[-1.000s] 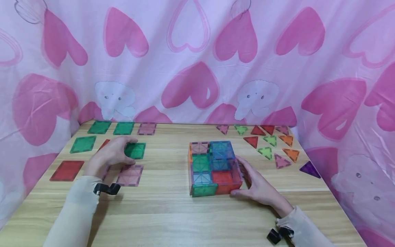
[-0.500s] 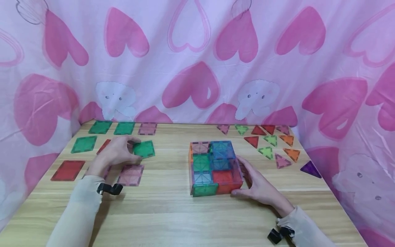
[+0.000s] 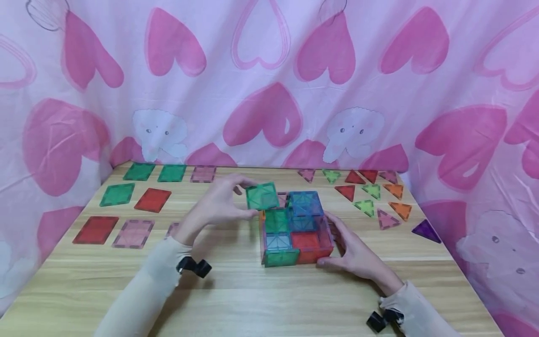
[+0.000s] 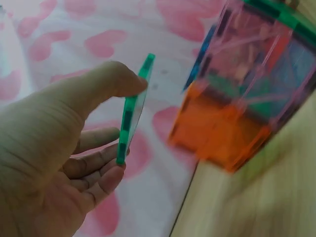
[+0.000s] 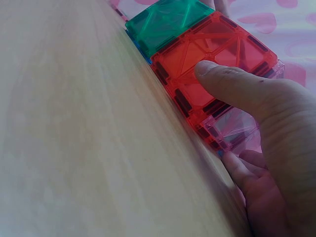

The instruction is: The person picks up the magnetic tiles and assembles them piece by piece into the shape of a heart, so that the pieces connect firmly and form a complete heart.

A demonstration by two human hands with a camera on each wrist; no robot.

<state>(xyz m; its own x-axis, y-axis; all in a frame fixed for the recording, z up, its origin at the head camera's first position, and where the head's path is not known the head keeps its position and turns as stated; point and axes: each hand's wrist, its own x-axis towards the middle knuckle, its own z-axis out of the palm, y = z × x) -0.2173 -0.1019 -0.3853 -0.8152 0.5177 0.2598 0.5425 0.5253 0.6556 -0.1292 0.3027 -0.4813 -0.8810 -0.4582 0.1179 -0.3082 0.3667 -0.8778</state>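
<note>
My left hand (image 3: pixel 221 201) pinches a green square magnetic tile (image 3: pixel 261 196) by its edges, thumb on one side and fingers on the other. The tile is raised and overlaps the back left corner of a low box of see-through magnetic tiles (image 3: pixel 281 257) in the head view. In the left wrist view the tile (image 4: pixel 130 116) shows nearly edge-on, apart from the box's orange side (image 4: pixel 217 131). My right hand (image 3: pixel 355 252) grips the box's right side, its thumb on the red front tile (image 5: pixel 217 54). A blue tile (image 3: pixel 306 203) covers the box's back right part.
Loose square tiles lie at the left, among them a red one (image 3: pixel 153 200), a green one (image 3: pixel 118 194) and a pink one (image 3: pixel 134 233). Several triangle tiles, including a purple one (image 3: pixel 426 230), lie at the right. A heart-patterned curtain (image 3: pixel 261 112) hangs behind the wooden table (image 3: pixel 269 299).
My left hand has picked up the green square tile from the left group and carried it right to the box's back left corner. My right hand has stayed at the box.
</note>
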